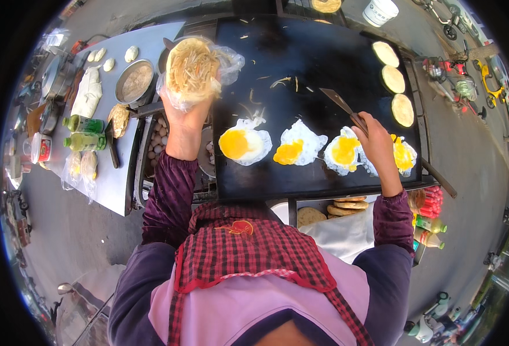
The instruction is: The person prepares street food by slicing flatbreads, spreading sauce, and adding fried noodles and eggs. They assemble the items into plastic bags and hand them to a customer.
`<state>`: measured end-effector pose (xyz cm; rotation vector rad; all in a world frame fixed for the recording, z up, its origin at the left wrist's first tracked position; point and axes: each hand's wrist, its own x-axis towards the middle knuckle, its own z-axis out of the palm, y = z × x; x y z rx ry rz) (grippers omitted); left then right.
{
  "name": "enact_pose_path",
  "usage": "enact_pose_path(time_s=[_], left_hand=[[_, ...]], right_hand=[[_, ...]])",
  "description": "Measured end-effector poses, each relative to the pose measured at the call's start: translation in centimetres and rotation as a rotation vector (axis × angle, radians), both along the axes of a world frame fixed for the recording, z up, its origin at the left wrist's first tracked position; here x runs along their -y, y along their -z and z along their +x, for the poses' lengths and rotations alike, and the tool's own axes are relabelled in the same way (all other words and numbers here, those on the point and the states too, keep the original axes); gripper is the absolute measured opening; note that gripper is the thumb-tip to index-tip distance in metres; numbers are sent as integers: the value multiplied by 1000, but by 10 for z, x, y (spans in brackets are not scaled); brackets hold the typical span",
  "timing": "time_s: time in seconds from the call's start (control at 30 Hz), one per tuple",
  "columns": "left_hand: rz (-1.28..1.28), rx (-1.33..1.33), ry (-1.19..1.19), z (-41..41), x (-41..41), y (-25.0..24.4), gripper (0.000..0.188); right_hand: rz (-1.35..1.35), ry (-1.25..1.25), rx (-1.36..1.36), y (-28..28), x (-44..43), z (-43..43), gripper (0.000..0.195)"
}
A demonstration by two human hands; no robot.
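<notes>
My left hand point(184, 123) holds up a flatbread point(189, 65) in a clear plastic bag point(230, 62), topped with shredded filling point(196, 69). Around the handle of a metal spatula point(337, 100), the fingers of my right hand point(372, 136) are closed, its blade pointing up and left over the black griddle point(272, 181). Several eggs fry along the near part of the griddle: one with a broad yolk point(235, 144), one with a spread yolk point(289, 152), another point(345, 150) left of my right hand, and one point(404, 155) right of my wrist. Loose shreds point(280, 81) lie mid-griddle.
Three pale dough rounds point(394, 79) line the griddle's right side. On the left worktable point(159, 36) are a metal bowl point(135, 82), dough point(88, 91), green-capped bottles point(85, 141) and a knife point(112, 147). Eggs in shell point(157, 142) sit below. Baked flatbreads point(345, 208) lie under the griddle's near edge.
</notes>
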<state>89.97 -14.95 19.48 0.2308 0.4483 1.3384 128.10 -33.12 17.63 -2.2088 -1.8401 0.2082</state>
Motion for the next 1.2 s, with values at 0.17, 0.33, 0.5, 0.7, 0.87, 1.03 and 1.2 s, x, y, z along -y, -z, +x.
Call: enact_pose_path(time_s=[0.17, 0.33, 0.5, 0.7, 0.87, 1.03, 1.2], left_hand=[[230, 269, 217, -63, 5, 24, 52], [157, 230, 206, -98, 30, 35, 51], [15, 180, 85, -122, 63, 39, 52], [-21, 197, 71, -135, 83, 50, 51], [-15, 166, 87, -130, 92, 54, 50], [-91, 103, 71, -122, 93, 65, 50], [-203, 65, 85, -85, 86, 67, 50]], right_hand=[[13, -18, 14, 52, -56, 30, 29], [-43, -224, 32, 63, -138, -5, 29], [-43, -489, 27, 66, -140, -71, 36], [108, -514, 12, 80, -166, -143, 36], [22, -520, -91, 83, -177, -146, 34], [-14, -374, -454, 80, -161, -142, 33], [151, -323, -708, 24, -138, -140, 33]])
